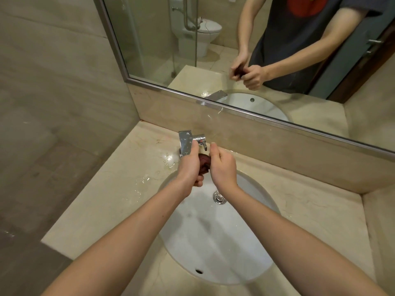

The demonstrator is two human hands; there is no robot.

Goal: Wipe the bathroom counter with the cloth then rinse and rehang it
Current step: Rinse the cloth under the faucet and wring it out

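Progress: the counter [111, 195] shows water beads and a wet sheen to the left of the sink [245, 263] and around the base of the faucet [186, 144]. This suggests that wiping is probably done, though it cannot be confirmed from this view. The work in hand appears to be the rinse-and-wring step. No water stream is visible at the spout, so whether the tap is running cannot be told. Rehanging is not yet done, and no hook or rail is visible.

Location of the cloth [204, 163]: it is a dark reddish-brown bundle, bunched tight, held above the far edge of the sink just in front of the faucet, between both hands.

Grip: the left hand [190, 165] is closed around the left side of the bundle, its thumb raised toward the faucet body. The right hand [223, 167] is curled closed on the right side, fingers wrapped inward, thumb up. Both hands press the cloth between them, and the mirror [149, 39] reflection shows the same two-handed clench. Neither hand touches the faucet lever as far as can be judged.
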